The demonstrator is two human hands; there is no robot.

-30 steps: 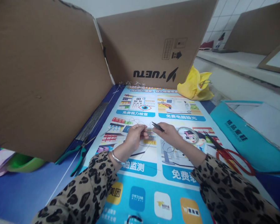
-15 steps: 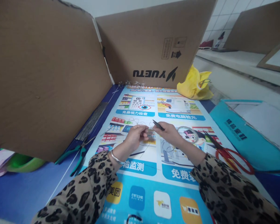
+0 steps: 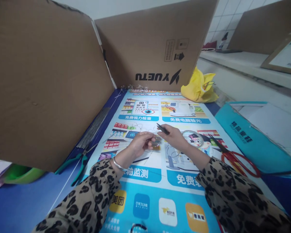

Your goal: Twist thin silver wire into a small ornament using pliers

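Note:
My left hand (image 3: 142, 143) is closed, its fingertips pinching a thin wire piece (image 3: 157, 141) bent into rounded loops. The fine shape of the wire is too small to make out. Black tweezers (image 3: 163, 129) are gripped in my right hand (image 3: 175, 138), their tips pointing up and left, just above the wire. Both hands are over the printed poster (image 3: 149, 184) on the table, close together but apart. Thin loose wires (image 3: 135, 125) lie on the poster behind my left hand.
Green-handled pliers (image 3: 81, 161) and a bundle of straight wires (image 3: 93, 127) lie left. Red-handled scissors (image 3: 232, 158) and a turquoise box (image 3: 247, 136) are right. Cardboard panels (image 3: 147, 48) wall the back and left. A yellow bag (image 3: 199, 87) and small wire pieces (image 3: 134, 87) are behind.
My left hand has turned a little, and the looped wire now shows more clearly beside its fingertips. The tweezers have shifted slightly relative to it. The whole view has moved slightly.

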